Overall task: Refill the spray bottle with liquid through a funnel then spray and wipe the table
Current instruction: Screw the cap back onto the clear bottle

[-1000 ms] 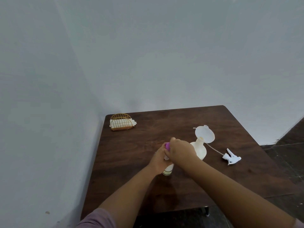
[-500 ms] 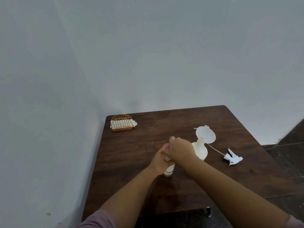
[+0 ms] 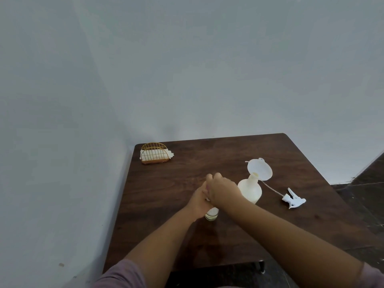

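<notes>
Refill bottle being uncapped beside the spray bottle [image 3: 250, 190]

The refill bottle [image 3: 212, 215] is gripped by the left hand [image 3: 198, 202], its cap by the right hand [image 3: 223, 191]; liquid could be spilled if tipped.

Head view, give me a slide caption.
Both hands on a small bottle beside open spray bottle and funnel.

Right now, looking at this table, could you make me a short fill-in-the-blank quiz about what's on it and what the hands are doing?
1. The white plastic funnel lies on the dark wooden table behind the cream ____ bottle, whose neck is uncapped.
2. The white trigger sprayer head lies to the ____ of that bottle.
3. The left hand and right hand both grip a small ____.
4. Paper napkins stand in the ____ wire holder.

Missing words: spray; right; bottle; gold
</notes>
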Tool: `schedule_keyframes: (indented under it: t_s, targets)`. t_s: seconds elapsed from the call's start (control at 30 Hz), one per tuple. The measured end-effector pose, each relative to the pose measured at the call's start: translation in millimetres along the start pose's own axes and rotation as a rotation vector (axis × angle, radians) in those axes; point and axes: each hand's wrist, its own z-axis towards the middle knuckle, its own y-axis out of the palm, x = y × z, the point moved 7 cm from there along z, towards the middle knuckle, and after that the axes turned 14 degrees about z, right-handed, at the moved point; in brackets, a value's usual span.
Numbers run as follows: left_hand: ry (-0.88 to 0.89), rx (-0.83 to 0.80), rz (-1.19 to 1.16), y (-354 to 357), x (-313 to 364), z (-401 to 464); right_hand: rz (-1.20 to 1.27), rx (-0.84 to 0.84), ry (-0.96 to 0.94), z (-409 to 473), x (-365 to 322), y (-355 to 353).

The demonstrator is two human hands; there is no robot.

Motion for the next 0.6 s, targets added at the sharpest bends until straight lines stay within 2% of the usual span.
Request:
schedule_keyframes:
  t_s: [0.17, 0.23, 0.43, 0.5, 0.6]
  targets:
    - [-0.033, -0.008, -0.037, 4, -4, 2, -0.067, 0.003, -0.200, 5, 7, -8]
    - [-0.045, -0.014, -0.035, 2, -2, 2, -0.120, -0.009, -0.223, 7, 6, -8]
    - [-0.105, 0.023, 0.112, 1, -3, 6, -0.089, 0.058, -0.112, 11, 3, -8]
    - [-0.147, 0.051, 0.158, 2, -2, 7, -0.076, 0.100, -0.029, 8, 5, -5]
    - [-0.152, 0.095, 0.225, 6, 3, 6, -0.036, 0.072, 0.100, 6, 9, -1]
